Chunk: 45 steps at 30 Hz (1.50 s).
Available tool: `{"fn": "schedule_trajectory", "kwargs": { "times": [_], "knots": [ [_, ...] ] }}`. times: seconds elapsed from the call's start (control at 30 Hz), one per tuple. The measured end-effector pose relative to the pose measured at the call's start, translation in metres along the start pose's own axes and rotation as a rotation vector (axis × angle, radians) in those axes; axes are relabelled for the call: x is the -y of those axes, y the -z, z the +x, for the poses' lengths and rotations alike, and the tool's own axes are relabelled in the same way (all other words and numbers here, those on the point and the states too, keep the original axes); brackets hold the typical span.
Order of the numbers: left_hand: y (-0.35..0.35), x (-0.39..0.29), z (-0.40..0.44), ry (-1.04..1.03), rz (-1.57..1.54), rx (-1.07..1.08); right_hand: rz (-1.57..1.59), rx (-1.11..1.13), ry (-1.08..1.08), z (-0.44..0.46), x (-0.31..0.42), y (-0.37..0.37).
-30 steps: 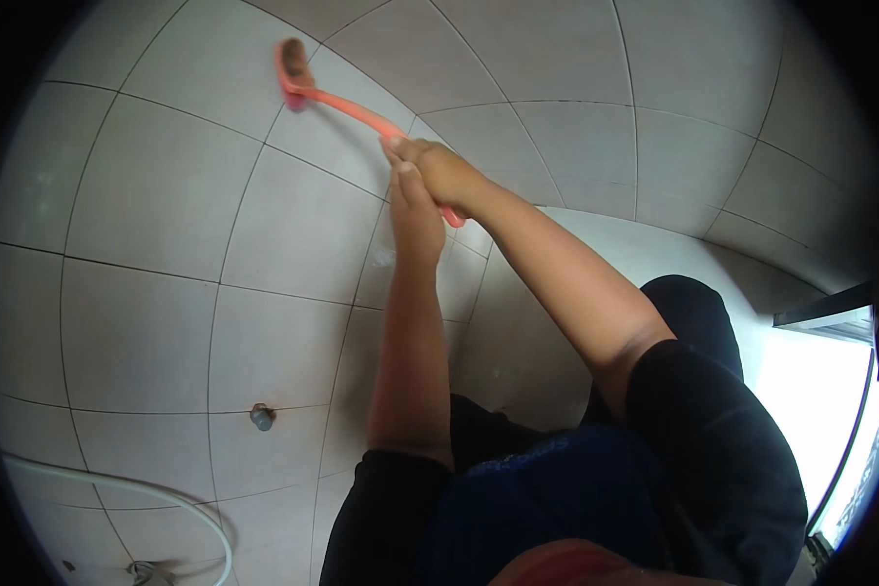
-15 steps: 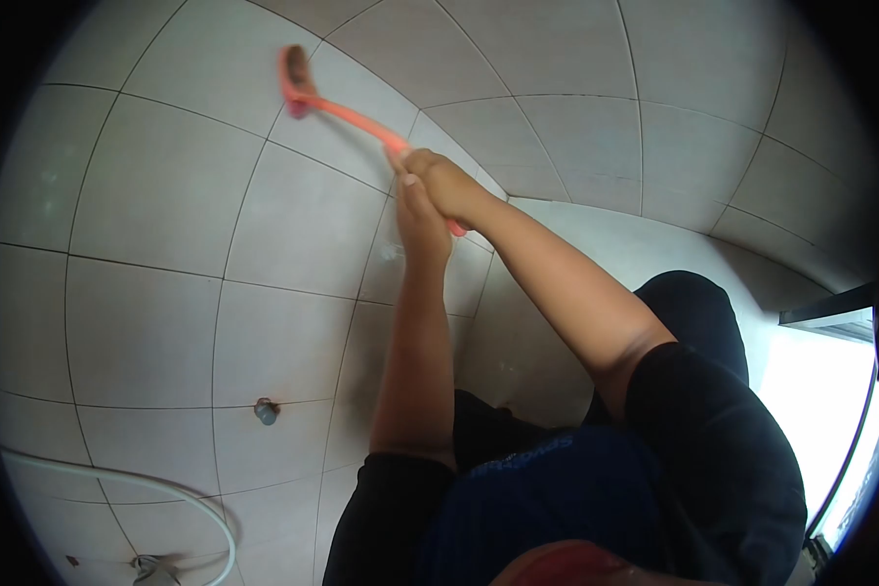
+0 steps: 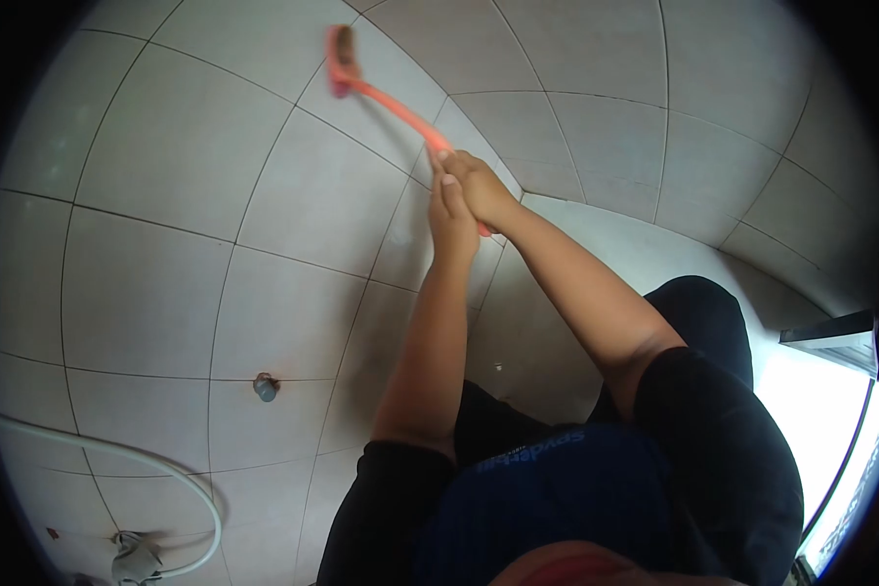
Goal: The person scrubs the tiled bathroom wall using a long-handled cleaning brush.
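An orange-pink long-handled scrub brush [image 3: 397, 109] reaches up and left across the tiled wall [image 3: 156, 303]. Its brush head [image 3: 342, 61], with dark bristles, is at the wall near the upper corner line; whether the bristles press on the tile I cannot tell. My right hand [image 3: 483, 190] is wrapped around the handle. Just left of it and touching it, my left hand [image 3: 453, 217] also closes on the handle. The handle's end shows below my hands.
A grey pipe stub [image 3: 266, 388] sticks out of the wall. Lower left, a white hose [image 3: 171, 467] curves near a wall fitting [image 3: 134, 559]. Another tiled surface [image 3: 606, 127] meets the wall at the upper right. A bright opening [image 3: 820, 410] lies at right.
The brush and both hands have moved right and slightly up in view. The wall, stub and hose have also shifted upward as the camera turned a little. Both hands keep their hold.
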<state>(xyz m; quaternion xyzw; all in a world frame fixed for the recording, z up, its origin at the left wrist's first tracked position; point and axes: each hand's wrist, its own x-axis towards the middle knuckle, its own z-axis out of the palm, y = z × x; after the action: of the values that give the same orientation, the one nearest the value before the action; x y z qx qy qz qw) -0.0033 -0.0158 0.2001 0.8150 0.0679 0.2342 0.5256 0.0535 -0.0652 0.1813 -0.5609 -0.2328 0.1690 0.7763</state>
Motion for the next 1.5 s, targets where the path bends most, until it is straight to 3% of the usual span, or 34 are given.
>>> {"fn": "schedule_trajectory", "kwargs": {
  "times": [0.07, 0.17, 0.33, 0.47, 0.53, 0.63, 0.87, 0.97, 1.0, 1.07, 1.13, 1.17, 1.23, 1.3, 1.4, 1.5],
  "knots": [
    [-0.003, 0.017, 0.001, 0.062, 0.005, 0.028, 0.011, -0.075, 0.004, 0.002, -0.024, 0.003],
    [-0.004, 0.026, -0.006, 0.087, -0.005, 0.036, 0.023, -0.17, -0.198, -0.005, -0.034, 0.003],
    [0.004, 0.015, -0.023, 0.004, -0.049, -0.013, -0.052, 0.087, -0.038, -0.02, 0.009, -0.019],
    [0.009, 0.022, -0.026, 0.054, -0.059, -0.011, -0.033, -0.039, 0.042, -0.018, -0.034, -0.022],
    [0.005, 0.035, -0.025, 0.153, -0.033, 0.024, 0.048, -0.191, -0.166, -0.02, -0.058, -0.013],
    [0.0, 0.052, -0.034, 0.251, -0.022, 0.048, 0.068, -0.218, -0.276, -0.021, -0.079, -0.009],
    [0.019, 0.023, -0.059, 0.129, -0.058, -0.112, -0.063, -0.034, -0.006, -0.039, -0.031, -0.042],
    [0.024, 0.045, -0.071, 0.28, -0.074, -0.109, -0.091, -0.154, -0.1, -0.042, -0.071, -0.04],
    [0.019, 0.052, -0.074, 0.42, -0.064, -0.046, -0.103, -0.147, -0.093, -0.043, -0.096, -0.038],
    [0.013, 0.072, -0.077, 0.551, -0.066, 0.027, -0.046, -0.27, -0.293, -0.045, -0.138, -0.031],
    [0.012, 0.087, -0.081, 0.405, -0.066, 0.001, -0.084, -0.315, -0.347, -0.05, -0.118, -0.035],
    [0.013, 0.087, -0.08, 0.409, -0.075, 0.008, -0.022, -0.258, -0.284, -0.045, -0.114, -0.037],
    [0.023, 0.06, -0.077, 0.209, -0.066, -0.115, 0.029, -0.202, -0.239, -0.046, -0.094, -0.045],
    [0.024, 0.064, -0.077, 0.233, -0.096, -0.107, 0.058, -0.074, -0.063, -0.048, -0.052, -0.053],
    [0.022, 0.071, -0.08, 0.288, -0.153, -0.075, -0.029, -0.084, -0.057, -0.054, -0.057, -0.055],
    [0.019, 0.096, -0.094, 0.422, -0.078, 0.047, -0.163, -0.236, -0.274, -0.072, -0.114, -0.038]
  ]
}}
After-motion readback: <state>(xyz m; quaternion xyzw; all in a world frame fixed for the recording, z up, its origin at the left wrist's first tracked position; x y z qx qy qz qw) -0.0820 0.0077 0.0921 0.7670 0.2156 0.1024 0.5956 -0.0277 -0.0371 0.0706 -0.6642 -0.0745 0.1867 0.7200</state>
